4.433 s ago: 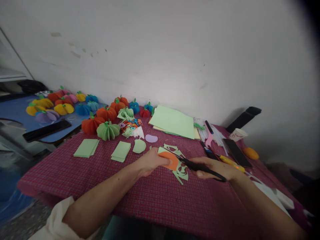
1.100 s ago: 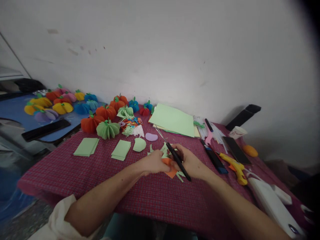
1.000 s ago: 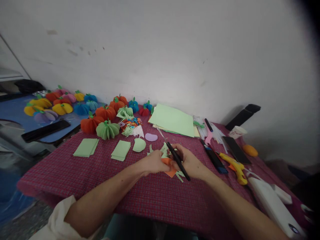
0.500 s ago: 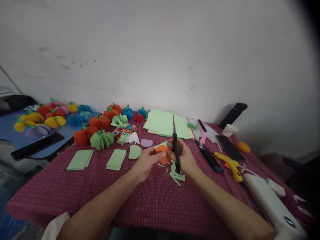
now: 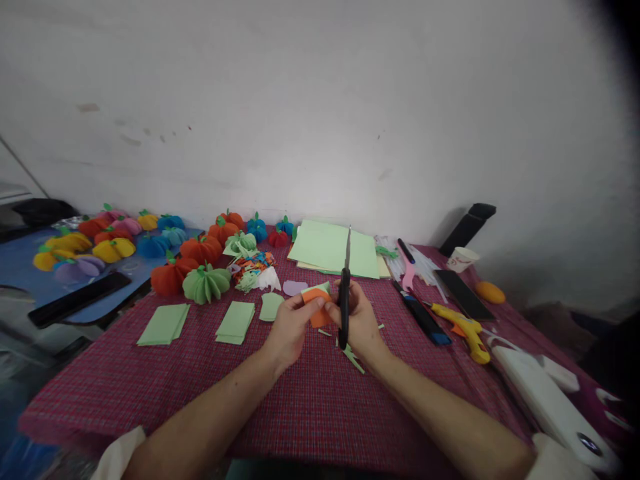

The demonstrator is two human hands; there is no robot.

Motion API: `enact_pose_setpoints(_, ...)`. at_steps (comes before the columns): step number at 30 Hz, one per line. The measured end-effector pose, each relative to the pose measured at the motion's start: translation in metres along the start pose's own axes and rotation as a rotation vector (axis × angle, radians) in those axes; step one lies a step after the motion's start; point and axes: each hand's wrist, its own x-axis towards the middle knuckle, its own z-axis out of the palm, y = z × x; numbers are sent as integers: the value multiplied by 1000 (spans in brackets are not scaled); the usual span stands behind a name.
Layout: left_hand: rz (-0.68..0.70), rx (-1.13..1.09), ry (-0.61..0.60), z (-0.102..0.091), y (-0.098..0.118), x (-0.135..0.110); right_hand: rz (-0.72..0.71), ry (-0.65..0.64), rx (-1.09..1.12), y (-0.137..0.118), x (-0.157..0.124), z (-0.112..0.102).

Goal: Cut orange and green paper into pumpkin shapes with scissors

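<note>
Orange paper (image 5: 321,319), black-handled scissors (image 5: 344,297), pale green sheets (image 5: 333,248), finely checked crimson tablecloth (image 5: 300,420)

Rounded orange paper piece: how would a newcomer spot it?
Find the red checked tablecloth, then the person's left hand and right hand above it. Between them is the rounded orange paper piece, its colour distinct from the pale green paper behind.

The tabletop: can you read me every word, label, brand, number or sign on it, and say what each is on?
None can be read.
Paper cup: reddish print, too small to read.
White device: a dark oval, too blurred to tell whether it bears writing.
Purple thing: white marks, too unclear to read.
</note>
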Motion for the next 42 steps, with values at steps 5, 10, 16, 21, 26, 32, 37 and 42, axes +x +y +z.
enact_pose_setpoints(5, -2, -15, -6, 0, 1, 0, 20, 25, 3, 3, -1, 0)
enact_pose_setpoints(10, 9, 14, -1, -2, 0, -1, 14, -9, -18, 4, 0, 0)
enact_pose_setpoints(16, 1, -16, 84, -4, 4, 2, 215, -278, -172, -28, -7, -44)
enact_pose_setpoints(21, -36, -65, 79, -5, 6, 2, 423, -648, -315, -53, -28, -100)
enact_pose_setpoints(26, -51, -55, 68, -5, 6, 1, 460, -653, -429, -52, -47, -116)
enact_pose_setpoints(32, -66, -34, 36, -4, 7, 1, 510, -636, -367, -43, -49, -108)
enact_pose_setpoints(37, -88, -25, 32, -3, 6, 0, 538, -616, -310, -38, -45, -99)
enact_pose_setpoints(42, -103, -24, 41, -1, 2, -3, 530, -626, -210, -29, -43, -90)
